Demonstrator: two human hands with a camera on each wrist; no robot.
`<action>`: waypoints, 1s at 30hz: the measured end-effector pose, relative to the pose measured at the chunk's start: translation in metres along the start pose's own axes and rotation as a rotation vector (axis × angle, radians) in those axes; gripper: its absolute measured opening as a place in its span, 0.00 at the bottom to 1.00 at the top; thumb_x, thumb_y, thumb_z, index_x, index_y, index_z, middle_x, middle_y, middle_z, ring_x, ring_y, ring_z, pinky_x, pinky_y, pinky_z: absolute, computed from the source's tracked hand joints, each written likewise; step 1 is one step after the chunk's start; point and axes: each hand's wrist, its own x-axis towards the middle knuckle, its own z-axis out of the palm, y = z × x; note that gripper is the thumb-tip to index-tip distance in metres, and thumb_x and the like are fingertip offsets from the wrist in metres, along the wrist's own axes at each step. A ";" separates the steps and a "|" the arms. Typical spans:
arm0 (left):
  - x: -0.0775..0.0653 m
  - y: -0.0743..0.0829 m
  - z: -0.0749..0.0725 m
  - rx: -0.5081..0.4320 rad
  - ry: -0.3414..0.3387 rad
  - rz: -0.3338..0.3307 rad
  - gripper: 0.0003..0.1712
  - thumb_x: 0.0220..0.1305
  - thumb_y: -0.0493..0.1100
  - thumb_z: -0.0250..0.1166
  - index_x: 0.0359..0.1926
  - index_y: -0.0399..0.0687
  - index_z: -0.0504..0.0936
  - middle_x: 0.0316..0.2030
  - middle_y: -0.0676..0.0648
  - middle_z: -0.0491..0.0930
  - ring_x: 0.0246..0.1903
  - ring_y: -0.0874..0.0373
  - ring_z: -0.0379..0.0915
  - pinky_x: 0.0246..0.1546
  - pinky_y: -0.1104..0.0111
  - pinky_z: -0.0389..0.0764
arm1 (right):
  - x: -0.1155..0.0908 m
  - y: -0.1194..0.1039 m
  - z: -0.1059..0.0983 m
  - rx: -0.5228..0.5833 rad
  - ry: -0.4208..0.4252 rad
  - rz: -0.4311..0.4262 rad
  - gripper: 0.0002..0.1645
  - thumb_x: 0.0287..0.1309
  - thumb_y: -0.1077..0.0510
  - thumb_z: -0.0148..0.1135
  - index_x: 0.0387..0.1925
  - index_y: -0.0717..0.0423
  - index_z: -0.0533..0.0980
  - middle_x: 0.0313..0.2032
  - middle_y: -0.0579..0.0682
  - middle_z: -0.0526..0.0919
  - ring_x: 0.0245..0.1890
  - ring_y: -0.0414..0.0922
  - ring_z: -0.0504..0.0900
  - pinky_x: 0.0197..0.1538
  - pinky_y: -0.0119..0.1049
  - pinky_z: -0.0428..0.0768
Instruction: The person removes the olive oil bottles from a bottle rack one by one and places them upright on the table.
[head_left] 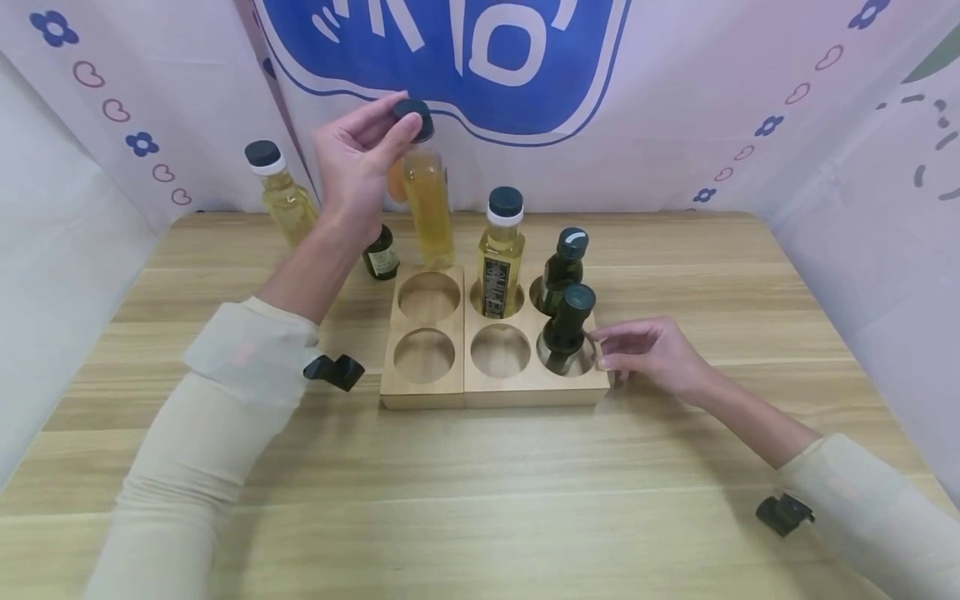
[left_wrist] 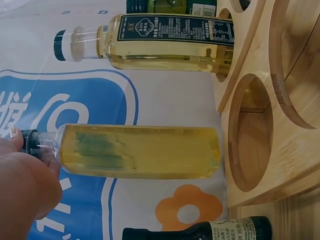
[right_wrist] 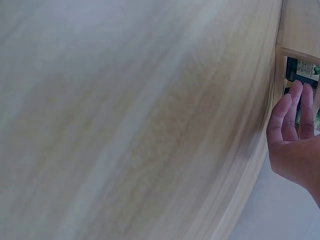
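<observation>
My left hand (head_left: 351,162) pinches the dark cap of a tall clear bottle of yellow oil (head_left: 429,208), hanging upright at the back left of a wooden rack (head_left: 495,399). In the left wrist view the bottle's base lies close to an unfilled round hole (left_wrist: 252,140). My right hand (head_left: 660,358) is at the rack's right end, fingers extended with the tips right at its side. Beside those fingers, a dark bottle (head_left: 564,329) stands tilted in the front right hole. Behind it is another dark bottle (head_left: 562,271); a labelled oil bottle (head_left: 498,271) fills the back middle hole.
Left of the rack, a small dark bottle (head_left: 382,257) and another yellow oil bottle (head_left: 288,204) stand on the wooden table (head_left: 480,500), partly hidden by my left arm. A printed cloth (head_left: 675,100) hangs just behind the table's back edge.
</observation>
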 end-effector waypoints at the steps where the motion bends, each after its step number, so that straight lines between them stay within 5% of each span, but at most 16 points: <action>1: 0.000 -0.001 0.000 0.000 0.001 0.000 0.19 0.48 0.30 0.72 0.45 0.34 0.83 0.44 0.39 0.83 0.41 0.52 0.83 0.48 0.67 0.81 | 0.000 0.000 0.000 -0.001 0.001 0.002 0.25 0.47 0.66 0.72 0.49 0.66 0.77 0.35 0.58 0.84 0.25 0.53 0.82 0.27 0.42 0.84; 24: 0.005 -0.026 -0.006 0.054 0.024 -0.024 0.22 0.48 0.32 0.73 0.47 0.35 0.82 0.43 0.40 0.83 0.39 0.54 0.83 0.48 0.70 0.80 | 0.000 0.000 0.000 0.001 0.002 0.013 0.25 0.46 0.66 0.72 0.49 0.66 0.77 0.35 0.58 0.85 0.24 0.54 0.82 0.27 0.42 0.83; 30: 0.006 -0.032 -0.009 0.095 0.038 -0.052 0.24 0.47 0.34 0.74 0.49 0.37 0.81 0.43 0.41 0.84 0.38 0.55 0.84 0.29 0.77 0.82 | 0.000 0.000 0.000 0.003 -0.005 0.005 0.25 0.47 0.66 0.71 0.49 0.67 0.77 0.35 0.59 0.84 0.24 0.54 0.81 0.26 0.42 0.83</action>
